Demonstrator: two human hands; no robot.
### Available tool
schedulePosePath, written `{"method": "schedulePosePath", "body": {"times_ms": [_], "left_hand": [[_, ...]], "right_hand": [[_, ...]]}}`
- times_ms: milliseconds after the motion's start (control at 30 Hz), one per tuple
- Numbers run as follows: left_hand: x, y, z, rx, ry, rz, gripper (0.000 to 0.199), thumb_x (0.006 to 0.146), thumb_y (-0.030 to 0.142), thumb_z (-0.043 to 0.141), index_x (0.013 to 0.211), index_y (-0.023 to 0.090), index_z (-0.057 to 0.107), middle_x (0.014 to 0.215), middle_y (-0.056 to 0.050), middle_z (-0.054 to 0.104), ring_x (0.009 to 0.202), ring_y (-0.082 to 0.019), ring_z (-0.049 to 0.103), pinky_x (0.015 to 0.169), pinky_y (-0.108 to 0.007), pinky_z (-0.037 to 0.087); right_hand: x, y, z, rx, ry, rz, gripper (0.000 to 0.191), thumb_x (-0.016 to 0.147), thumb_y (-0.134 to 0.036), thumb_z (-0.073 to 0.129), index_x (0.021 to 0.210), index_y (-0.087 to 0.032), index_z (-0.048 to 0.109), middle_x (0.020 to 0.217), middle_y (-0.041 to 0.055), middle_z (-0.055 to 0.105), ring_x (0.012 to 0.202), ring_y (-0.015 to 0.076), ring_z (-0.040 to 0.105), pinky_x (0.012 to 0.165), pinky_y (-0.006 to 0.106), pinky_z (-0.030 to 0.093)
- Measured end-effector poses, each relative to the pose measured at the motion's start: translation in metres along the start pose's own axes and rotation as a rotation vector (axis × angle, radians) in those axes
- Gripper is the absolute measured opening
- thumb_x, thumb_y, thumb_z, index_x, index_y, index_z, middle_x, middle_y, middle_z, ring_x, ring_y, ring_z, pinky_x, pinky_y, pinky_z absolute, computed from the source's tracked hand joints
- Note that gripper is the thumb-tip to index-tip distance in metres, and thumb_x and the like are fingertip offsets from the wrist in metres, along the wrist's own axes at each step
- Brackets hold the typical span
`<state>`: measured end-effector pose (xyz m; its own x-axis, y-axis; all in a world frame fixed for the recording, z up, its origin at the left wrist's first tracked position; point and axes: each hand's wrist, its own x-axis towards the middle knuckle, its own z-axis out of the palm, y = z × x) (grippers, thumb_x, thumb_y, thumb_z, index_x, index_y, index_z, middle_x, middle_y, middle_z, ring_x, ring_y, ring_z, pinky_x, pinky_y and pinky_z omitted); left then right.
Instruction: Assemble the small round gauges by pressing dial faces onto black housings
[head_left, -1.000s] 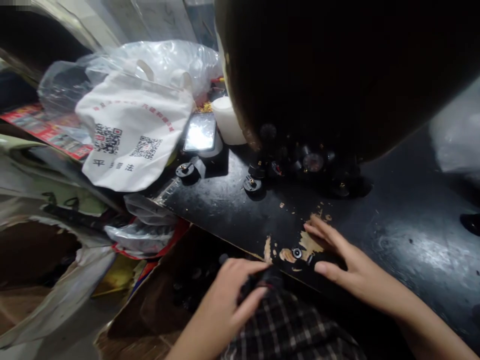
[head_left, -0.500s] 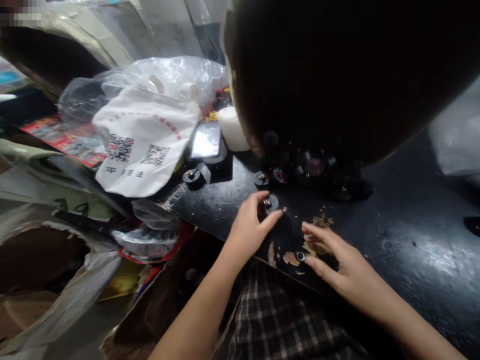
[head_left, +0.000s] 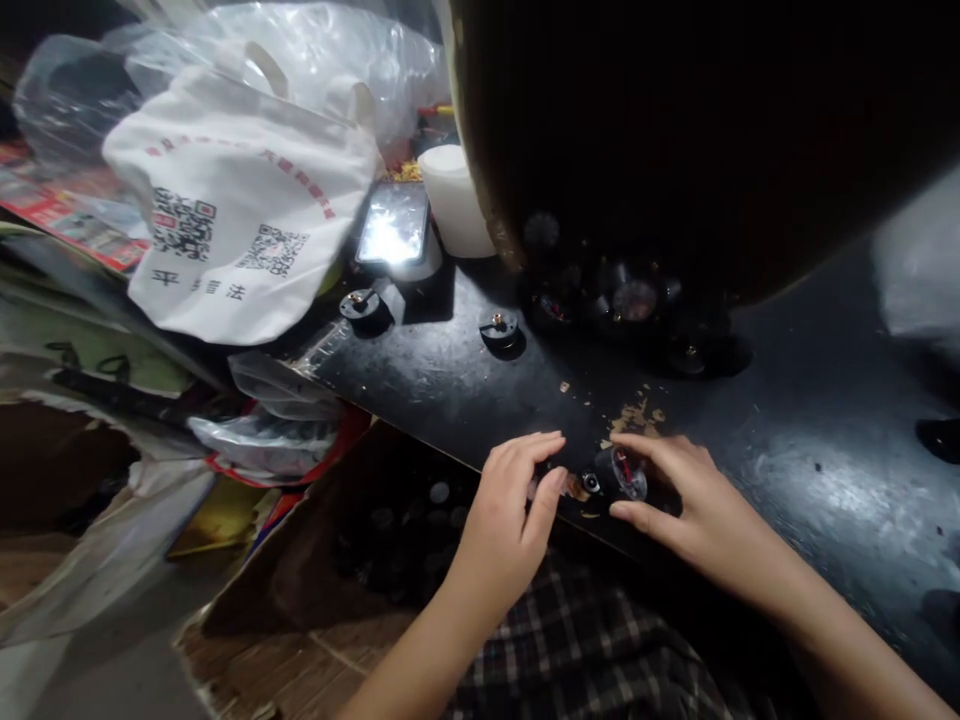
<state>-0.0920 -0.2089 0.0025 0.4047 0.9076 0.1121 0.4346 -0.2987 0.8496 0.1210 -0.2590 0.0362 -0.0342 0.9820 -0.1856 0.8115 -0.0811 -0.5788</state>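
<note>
At the edge of a dark, scuffed tabletop (head_left: 442, 385), a round gauge (head_left: 628, 473) with a red needle sits tilted between the thumb and fingers of a worker's right hand (head_left: 694, 490), the grip curved about it, though whether it presses cannot be told. The left hand (head_left: 506, 505) is half-curled just across from it, its grip partly hidden, and whether it holds anything is unclear. Between the two, a small ringed fitting (head_left: 591, 483) rests on the worn patch. Handling appears under way on this one gauge; a black round piece (head_left: 499, 328) with a brass stem and a similar piece (head_left: 365, 310) near a white cloth bag (head_left: 240, 220) stand apart, untouched. More dark pieces lie in shadow beyond; which are finished and which remain cannot be judged.
</note>
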Motion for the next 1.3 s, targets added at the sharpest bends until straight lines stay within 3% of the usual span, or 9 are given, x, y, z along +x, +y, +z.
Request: {"method": "schedulePosePath", "body": {"times_ms": [233,433,767,1033,1133,1200,1233,1267,1300], "left_hand": [[0.012,0.018,0.029,0.192,-0.043,0.026,0.024,0.101,0.033,0.035,0.093,0.019,0.053,0.093,-0.002,0.061,0.087,-0.019,0.053,0.085,-0.038,0.035],[0.010,0.014,0.035,0.328,-0.014,0.107,0.022,0.101,0.025,0.032,0.094,0.018,0.052,0.090,-0.002,0.059,0.084,-0.019,0.049,0.080,-0.035,0.032],[0.013,0.011,0.032,0.317,-0.046,0.097,0.022,0.102,0.027,0.032,0.095,0.018,0.051,0.091,-0.002,0.059,0.084,-0.019,0.049,0.079,-0.035,0.032],[0.014,0.009,0.032,0.319,-0.051,0.125,0.023,0.102,0.028,0.033,0.093,0.019,0.052,0.091,-0.001,0.059,0.082,-0.019,0.050,0.077,-0.036,0.033],[0.014,0.010,0.028,0.256,-0.077,0.083,0.022,0.101,0.028,0.035,0.097,0.020,0.054,0.093,-0.001,0.061,0.085,-0.018,0.052,0.079,-0.036,0.034],[0.014,0.010,0.025,0.203,-0.111,0.072,0.022,0.100,0.025,0.034,0.107,0.023,0.055,0.101,0.000,0.062,0.092,-0.018,0.053,0.083,-0.035,0.036],[0.015,0.011,0.023,0.171,-0.125,0.083,0.025,0.100,0.022,0.033,0.113,0.026,0.055,0.106,0.000,0.062,0.097,-0.017,0.054,0.086,-0.035,0.037],[0.014,0.011,0.022,0.140,-0.135,0.099,0.029,0.099,0.018,0.032,0.116,0.028,0.054,0.112,0.001,0.061,0.103,-0.017,0.053,0.089,-0.035,0.037],[0.014,0.012,0.021,0.113,-0.145,0.117,0.032,0.098,0.016,0.031,0.116,0.030,0.053,0.116,0.002,0.060,0.109,-0.016,0.052,0.093,-0.035,0.036]], "right_hand": [[-0.002,-0.020,0.020,-0.339,0.122,-0.289,0.055,0.083,-0.023,0.063,0.133,-0.011,0.044,0.123,0.0155,0.061,0.112,0.0308,0.055,0.098,0.055,0.042],[-0.001,-0.015,0.044,-0.372,0.112,-0.205,0.092,0.079,-0.032,0.064,0.150,-0.007,0.011,0.155,0.0177,0.028,0.146,0.0337,0.018,0.114,0.065,0.019],[0.002,-0.014,0.039,-0.315,0.036,-0.162,0.093,0.079,-0.037,0.065,0.151,-0.012,0.012,0.159,0.0135,0.019,0.149,0.0297,0.007,0.116,0.064,0.013],[0.002,-0.020,0.041,-0.256,0.011,-0.142,0.094,0.078,-0.036,0.069,0.151,-0.008,0.016,0.158,0.0165,0.020,0.148,0.0315,0.010,0.116,0.065,0.010],[0.002,-0.010,0.024,-0.120,-0.046,-0.253,0.087,0.082,-0.042,0.066,0.150,-0.013,0.020,0.154,0.0153,0.032,0.145,0.0296,0.025,0.117,0.061,0.018],[0.008,0.012,0.001,0.002,0.071,-0.285,0.065,0.090,-0.042,0.057,0.146,-0.022,0.032,0.147,0.0094,0.046,0.137,0.0232,0.041,0.115,0.051,0.032],[0.014,0.027,-0.011,0.045,0.218,-0.245,0.052,0.093,-0.040,0.052,0.141,-0.026,0.039,0.142,0.0069,0.052,0.131,0.0203,0.047,0.111,0.045,0.038],[0.021,0.044,-0.023,0.034,0.469,-0.115,0.046,0.093,-0.037,0.052,0.137,-0.026,0.044,0.139,0.0075,0.053,0.129,0.0208,0.048,0.111,0.044,0.038],[0.029,0.062,-0.034,-0.014,0.677,-0.013,0.050,0.088,-0.037,0.058,0.134,-0.021,0.046,0.136,0.0117,0.053,0.129,0.0252,0.047,0.111,0.048,0.036]]}}
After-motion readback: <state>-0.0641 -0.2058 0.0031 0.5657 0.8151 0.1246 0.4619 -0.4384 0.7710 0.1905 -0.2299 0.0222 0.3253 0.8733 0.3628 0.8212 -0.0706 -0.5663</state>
